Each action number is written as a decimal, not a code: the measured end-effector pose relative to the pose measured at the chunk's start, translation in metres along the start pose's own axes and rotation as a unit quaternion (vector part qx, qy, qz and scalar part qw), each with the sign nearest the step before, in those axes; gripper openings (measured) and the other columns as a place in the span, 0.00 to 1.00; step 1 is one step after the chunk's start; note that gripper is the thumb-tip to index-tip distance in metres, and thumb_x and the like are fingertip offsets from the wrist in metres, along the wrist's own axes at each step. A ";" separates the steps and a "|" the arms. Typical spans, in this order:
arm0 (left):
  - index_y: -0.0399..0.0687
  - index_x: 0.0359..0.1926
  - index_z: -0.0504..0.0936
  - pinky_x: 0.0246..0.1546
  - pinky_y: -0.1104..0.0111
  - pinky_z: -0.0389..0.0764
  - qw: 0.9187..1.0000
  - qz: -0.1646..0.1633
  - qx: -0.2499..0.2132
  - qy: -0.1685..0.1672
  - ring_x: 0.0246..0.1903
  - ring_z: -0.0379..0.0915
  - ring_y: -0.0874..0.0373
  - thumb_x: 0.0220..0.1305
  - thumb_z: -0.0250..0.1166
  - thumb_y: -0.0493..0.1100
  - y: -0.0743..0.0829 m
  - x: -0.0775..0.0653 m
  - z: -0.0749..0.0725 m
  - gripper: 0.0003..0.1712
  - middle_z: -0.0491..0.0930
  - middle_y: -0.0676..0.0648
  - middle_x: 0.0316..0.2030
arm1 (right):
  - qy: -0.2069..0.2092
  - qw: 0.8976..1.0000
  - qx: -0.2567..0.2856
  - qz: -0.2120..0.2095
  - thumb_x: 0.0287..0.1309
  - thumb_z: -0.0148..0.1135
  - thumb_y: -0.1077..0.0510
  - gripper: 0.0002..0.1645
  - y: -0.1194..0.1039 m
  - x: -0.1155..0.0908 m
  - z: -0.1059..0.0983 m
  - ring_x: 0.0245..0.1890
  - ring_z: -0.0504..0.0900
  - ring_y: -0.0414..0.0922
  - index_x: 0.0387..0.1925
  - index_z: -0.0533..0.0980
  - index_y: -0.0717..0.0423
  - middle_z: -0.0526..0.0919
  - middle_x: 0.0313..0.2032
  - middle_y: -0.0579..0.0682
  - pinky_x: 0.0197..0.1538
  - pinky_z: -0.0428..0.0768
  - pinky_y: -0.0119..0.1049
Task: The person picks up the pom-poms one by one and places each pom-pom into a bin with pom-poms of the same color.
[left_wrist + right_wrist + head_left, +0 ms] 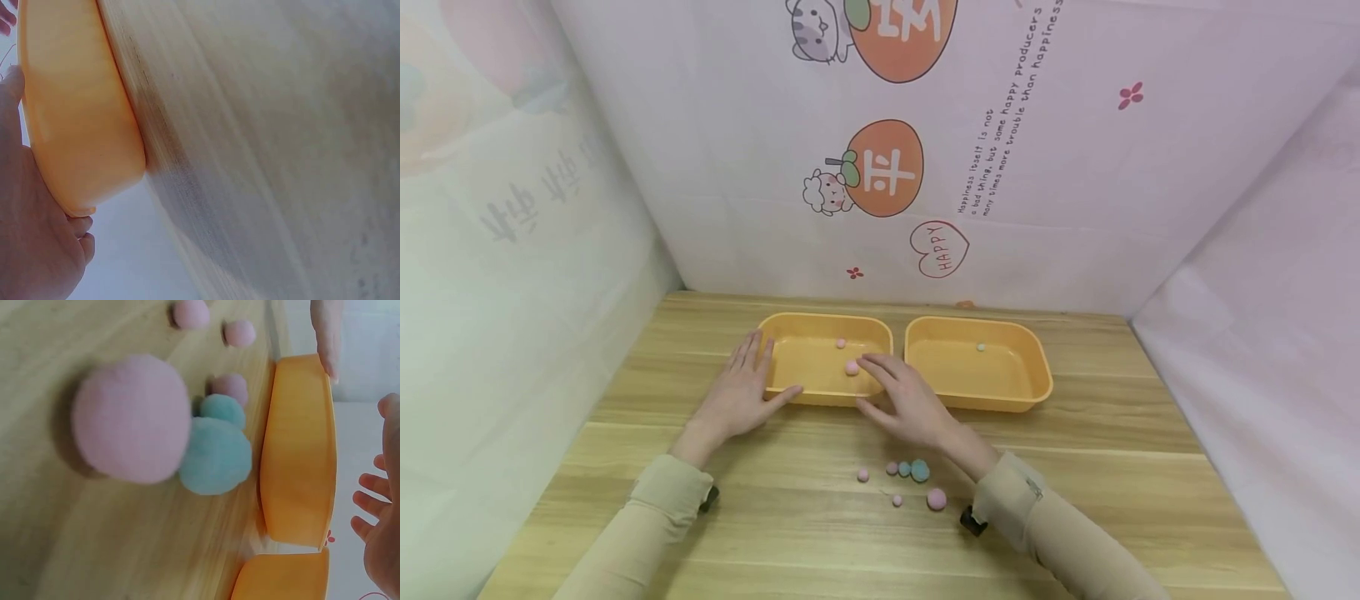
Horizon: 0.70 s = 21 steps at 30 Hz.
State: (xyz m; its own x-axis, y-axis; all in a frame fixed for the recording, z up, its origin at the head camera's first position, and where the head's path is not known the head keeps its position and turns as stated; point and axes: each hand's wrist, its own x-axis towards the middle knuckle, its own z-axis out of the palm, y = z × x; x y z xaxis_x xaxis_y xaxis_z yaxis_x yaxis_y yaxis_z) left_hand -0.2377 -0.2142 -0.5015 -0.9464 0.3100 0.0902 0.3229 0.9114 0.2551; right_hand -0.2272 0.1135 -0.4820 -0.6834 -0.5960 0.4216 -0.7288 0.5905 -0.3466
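Observation:
My left hand [737,392] rests at the left end of the left yellow tray [827,398], fingers spread along the end and thumb at the front rim. In the left wrist view, the thumb [12,84] lies against that tray's rim. Above the tray's right end is my right hand [913,404], fingers loosely bent with nothing seen between them. In the right wrist view this hand [381,519] is above the tray's rim. Inside the tray lie a pink ball [852,367], close by the right fingertips, and a smaller pink ball [841,343].
A second yellow tray [977,402] stands to the right with a small pale ball [981,347] in it. On the wooden table in front are a larger pink ball [936,499], a teal ball [920,471], a smaller teal ball [905,469] and several small pink balls [862,475]. Printed cloth [737,167] hangs behind.

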 end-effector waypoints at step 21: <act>0.30 0.87 0.44 0.90 0.40 0.44 1.000 -0.004 -0.012 -0.008 0.89 0.34 0.30 0.79 0.54 0.75 0.000 -0.001 -0.001 0.63 0.38 0.25 0.87 | -0.015 0.994 -0.042 -0.102 0.74 0.68 0.41 0.50 -0.011 -0.051 0.004 0.80 0.71 0.61 0.83 0.61 0.63 0.69 0.81 0.63 0.82 0.73 0.61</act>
State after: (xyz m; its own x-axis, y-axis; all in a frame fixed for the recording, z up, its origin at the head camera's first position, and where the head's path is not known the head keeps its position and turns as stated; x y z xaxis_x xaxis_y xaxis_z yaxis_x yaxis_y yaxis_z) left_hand -0.2367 -0.2142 -0.5010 -0.9486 0.3081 0.0731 0.3160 0.9067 0.2793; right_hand -0.1843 0.1354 -0.5036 -0.5231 -0.7235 0.4504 -0.8475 0.4977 -0.1847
